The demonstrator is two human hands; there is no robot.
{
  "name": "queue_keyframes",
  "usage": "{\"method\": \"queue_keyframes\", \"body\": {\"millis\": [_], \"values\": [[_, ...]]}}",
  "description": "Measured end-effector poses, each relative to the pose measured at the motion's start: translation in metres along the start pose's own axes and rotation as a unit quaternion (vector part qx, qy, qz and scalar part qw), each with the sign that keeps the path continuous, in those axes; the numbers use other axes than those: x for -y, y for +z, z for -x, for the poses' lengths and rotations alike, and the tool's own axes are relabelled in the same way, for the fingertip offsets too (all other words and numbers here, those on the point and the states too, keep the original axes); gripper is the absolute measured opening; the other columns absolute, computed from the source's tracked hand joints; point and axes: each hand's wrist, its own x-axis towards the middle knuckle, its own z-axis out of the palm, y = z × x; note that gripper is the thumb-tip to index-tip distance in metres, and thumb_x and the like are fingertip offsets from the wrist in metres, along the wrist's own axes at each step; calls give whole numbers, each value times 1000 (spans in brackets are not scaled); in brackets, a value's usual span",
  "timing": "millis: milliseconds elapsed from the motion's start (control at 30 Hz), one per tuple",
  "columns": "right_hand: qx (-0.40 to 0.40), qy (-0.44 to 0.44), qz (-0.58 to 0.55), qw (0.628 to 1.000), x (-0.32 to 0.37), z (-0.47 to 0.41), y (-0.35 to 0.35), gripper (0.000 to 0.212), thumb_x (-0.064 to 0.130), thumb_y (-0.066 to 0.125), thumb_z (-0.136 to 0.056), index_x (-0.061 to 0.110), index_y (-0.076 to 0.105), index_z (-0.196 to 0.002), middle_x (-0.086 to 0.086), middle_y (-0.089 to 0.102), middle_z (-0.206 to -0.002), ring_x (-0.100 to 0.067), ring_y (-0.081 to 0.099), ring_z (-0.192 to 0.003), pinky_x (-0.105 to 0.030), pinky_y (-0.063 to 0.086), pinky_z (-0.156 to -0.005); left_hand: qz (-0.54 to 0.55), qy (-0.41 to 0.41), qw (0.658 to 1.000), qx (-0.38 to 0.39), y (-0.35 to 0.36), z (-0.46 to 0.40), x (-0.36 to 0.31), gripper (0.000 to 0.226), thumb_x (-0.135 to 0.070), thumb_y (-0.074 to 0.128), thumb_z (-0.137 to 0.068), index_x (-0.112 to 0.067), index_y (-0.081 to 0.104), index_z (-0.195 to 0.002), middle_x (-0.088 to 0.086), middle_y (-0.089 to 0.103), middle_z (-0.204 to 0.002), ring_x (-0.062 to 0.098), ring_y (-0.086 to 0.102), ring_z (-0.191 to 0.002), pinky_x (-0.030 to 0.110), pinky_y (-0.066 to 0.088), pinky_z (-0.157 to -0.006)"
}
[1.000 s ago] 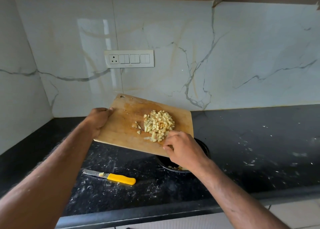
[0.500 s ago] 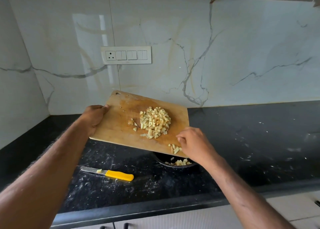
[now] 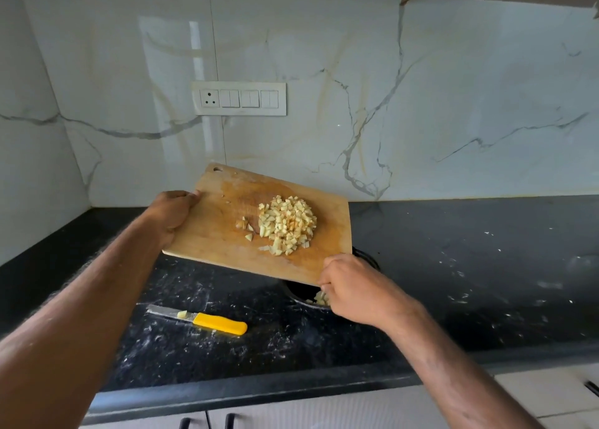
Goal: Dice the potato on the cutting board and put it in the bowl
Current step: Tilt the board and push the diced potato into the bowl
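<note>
My left hand (image 3: 171,216) grips the left edge of the wooden cutting board (image 3: 207,244) and holds it tilted above the counter. A pile of diced potato (image 3: 287,229) sits on the board's right half, with a few stray dice to its left. My right hand (image 3: 351,287) is at the board's lower right corner, over the black bowl (image 3: 368,258). Its fingers curl downward with a few dice (image 3: 321,298) at the fingertips; whether it holds them is unclear. The board and my hand hide most of the bowl.
A yellow-handled knife (image 3: 207,321) lies on the black counter (image 3: 453,282) in front of the board, a potato bit on its blade. The marble wall with a switch plate (image 3: 238,98) stands behind. The counter's front edge runs along the bottom.
My right hand has swept a few dice from the pile down across the board's lower edge and into the bowl. The board stays tilted in my left hand.
</note>
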Motion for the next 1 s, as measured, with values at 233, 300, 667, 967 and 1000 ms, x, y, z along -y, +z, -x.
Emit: {"method": "queue_keyframes", "body": {"millis": [233,300,667,967,1000], "values": [[-129,70,-32,989,-22,5,-12,26,5,61,-97,19,77,-112,7,70,-115,-4,64,-101,-16,49,-95,7,1,1000,-8,-4,-1,4,32,-36,62,-100,-9,67,-117,15,75,-102,32,77,-82,54,62,-75],[-84,63,-1,994,-17,6,-8,37,-4,56,-94,17,75,-118,5,67,-120,-10,64,-109,-22,48,-103,13,3,1000,-4,-4,0,4,28,-35,61,-100,-10,66,-112,15,75,-102,32,77,-83,52,63,-73],[-217,52,-119,967,-16,-42,-9,28,16,70,-90,21,71,-118,10,67,-116,-2,59,-104,-23,49,-99,13,7,1000,24,-2,1,-2,25,-39,62,-99,-15,66,-107,13,77,-91,32,77,-78,48,63,-65],[-166,15,-91,982,-4,-125,-19,43,41,53,-101,22,45,-139,5,45,-142,-14,50,-124,-35,43,-104,0,21,999,35,6,0,-8,20,-40,61,-99,-21,65,-96,14,75,-102,33,76,-85,55,60,-84],[-154,20,-93,983,-2,-130,-20,44,43,51,-102,23,44,-140,5,44,-144,-15,49,-126,-38,43,-105,-2,22,999,37,6,-1,-8,20,-41,60,-99,-21,65,-97,14,75,-103,33,76,-86,55,60,-85]]}}
